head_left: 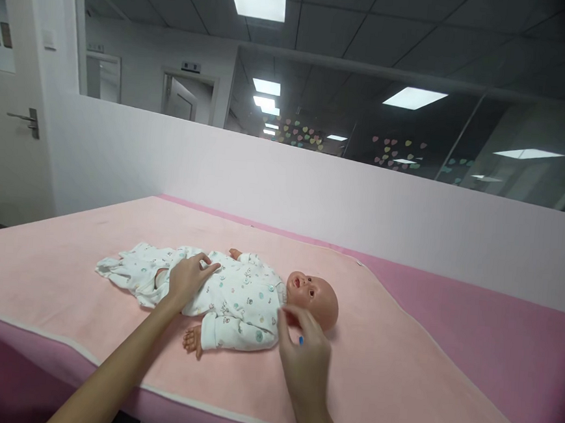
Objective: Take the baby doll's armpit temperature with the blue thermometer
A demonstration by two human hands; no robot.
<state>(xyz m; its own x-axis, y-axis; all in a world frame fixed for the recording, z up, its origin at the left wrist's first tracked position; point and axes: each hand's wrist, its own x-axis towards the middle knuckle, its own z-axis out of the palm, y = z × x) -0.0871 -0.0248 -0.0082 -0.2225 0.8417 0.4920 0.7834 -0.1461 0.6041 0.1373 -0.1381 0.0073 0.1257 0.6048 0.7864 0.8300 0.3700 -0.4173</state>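
Note:
A baby doll [317, 299] lies on its back, its head to the right and legs to the left. It wears a white printed baby top [244, 293] and matching trousers [138, 268]. My left hand [189, 282] rests at the doll's waist, thumb and fingers apart, over the clothing. At the collar by the doll's neck, my right hand [305, 357] has its thumb and forefinger tips together at the edge of the top. A small blue spot shows at the right hand; I cannot make out what it is. One doll hand [193, 341] sticks out of the near sleeve.
The doll lies on a padded table with a peach cover [395, 390] and pink edges [490, 306]. Behind it runs a low white wall [314, 181] below a window with heart stickers. A door [16, 119] stands at the far left.

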